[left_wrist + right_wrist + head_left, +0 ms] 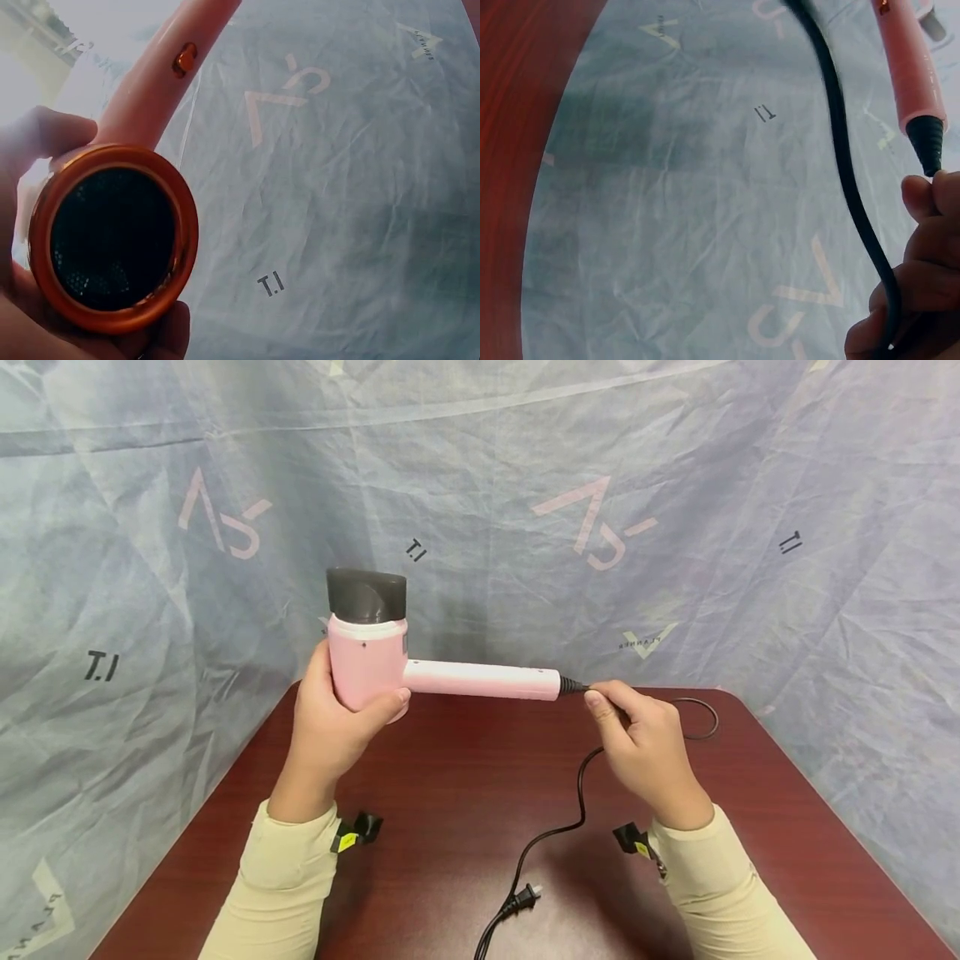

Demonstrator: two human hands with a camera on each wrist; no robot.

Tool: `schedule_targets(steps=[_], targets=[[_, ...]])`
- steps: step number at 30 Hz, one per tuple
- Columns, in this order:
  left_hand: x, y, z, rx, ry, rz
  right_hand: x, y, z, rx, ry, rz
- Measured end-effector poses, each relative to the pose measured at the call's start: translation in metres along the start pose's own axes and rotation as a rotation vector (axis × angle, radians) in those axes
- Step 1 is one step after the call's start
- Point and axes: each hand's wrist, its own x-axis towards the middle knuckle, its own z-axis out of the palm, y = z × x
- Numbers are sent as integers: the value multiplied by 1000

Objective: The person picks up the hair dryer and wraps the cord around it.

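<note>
A pink hair dryer [367, 660] with a dark nozzle [366, 595] is held up above the table, nozzle upward and handle [483, 680] pointing right. My left hand [330, 731] grips its head from below, thumb across the near side. In the left wrist view the dryer's round dark grille [112, 238] shows inside a copper-coloured ring, with a switch [184, 60] on the handle. My right hand [648, 739] pinches the black cord [582, 785] just beyond the handle's end sleeve [927, 146]. Its other fingers curl around the cord, which loops behind the hand.
The cord runs down to a two-prong plug [522, 897] near the front of the dark red table [450, 793]. Grey printed cloth [480, 510] hangs around the table's back and sides. Black camera mounts [367, 827] sit by both wrists.
</note>
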Motion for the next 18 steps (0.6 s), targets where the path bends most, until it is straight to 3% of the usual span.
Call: schedule_targets(steps=[5, 10, 18], targets=[[-2, 3, 4, 43, 36, -33, -1, 1, 1, -6, -9, 24], [-3, 2, 4, 123, 102, -9, -1, 2, 3, 11, 0, 19], [-1, 2, 2, 100, 166, 29, 1, 4, 2, -40, -48, 5]])
